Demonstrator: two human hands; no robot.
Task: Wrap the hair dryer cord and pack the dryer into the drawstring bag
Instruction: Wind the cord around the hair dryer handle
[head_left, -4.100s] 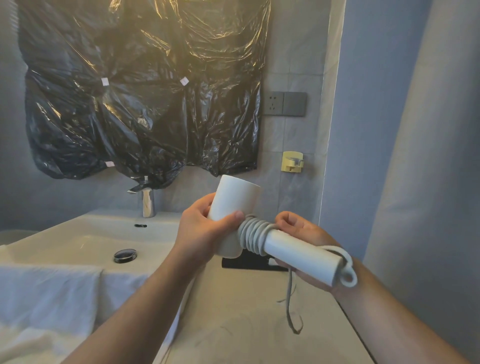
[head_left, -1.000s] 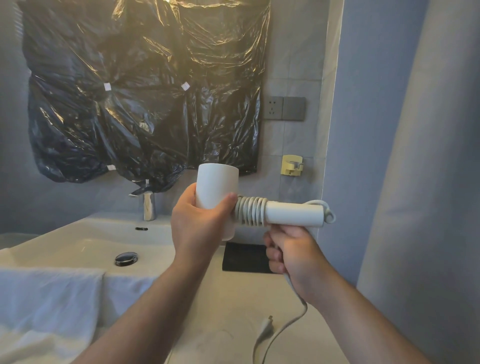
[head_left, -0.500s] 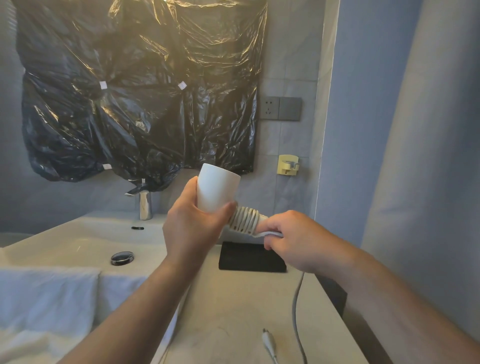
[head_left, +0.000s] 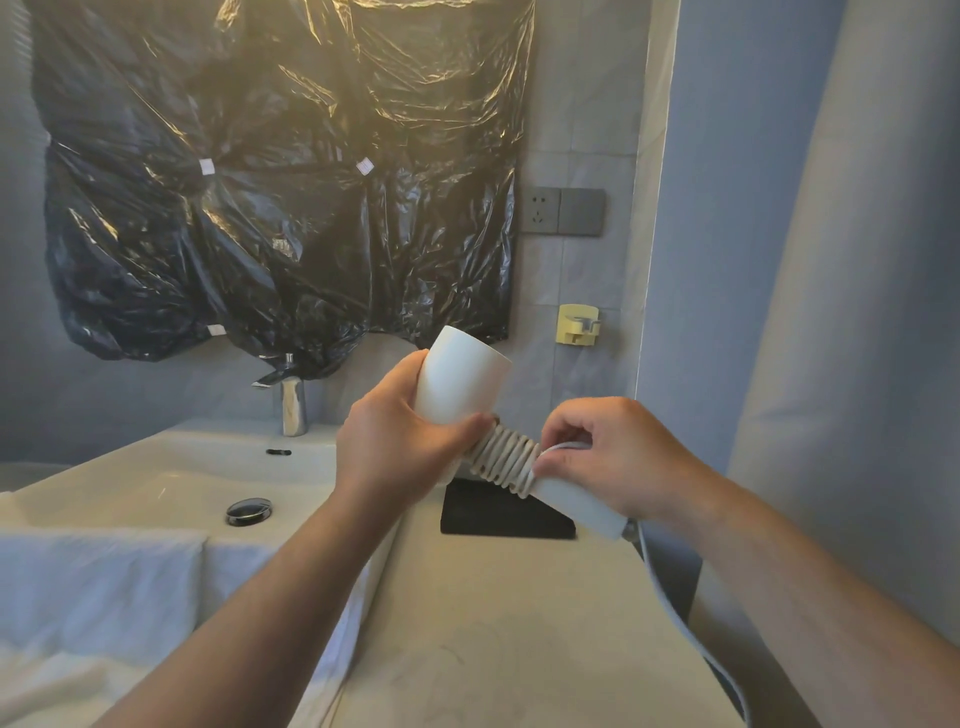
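Several turns of cord (head_left: 503, 460) already sit tight on the handle of the hair dryer (head_left: 460, 382), which you hold up over the counter (head_left: 509, 623), near the sink (head_left: 171, 467); your left hand (head_left: 400, 447) is closed around the barrel, and your right hand (head_left: 613, 457) pinches the next loop against the handle, fingers curled narrow. The dryer looks like hard, smooth plastic, probably light but slippery, so grip the barrel firmly; the cord is pliant and likely springy, so it may uncoil if tension drops. A loose length trails off past the counter edge; feed it close to the coils. The black object (head_left: 504, 512) behind may be the drawstring bag; you cannot tell.
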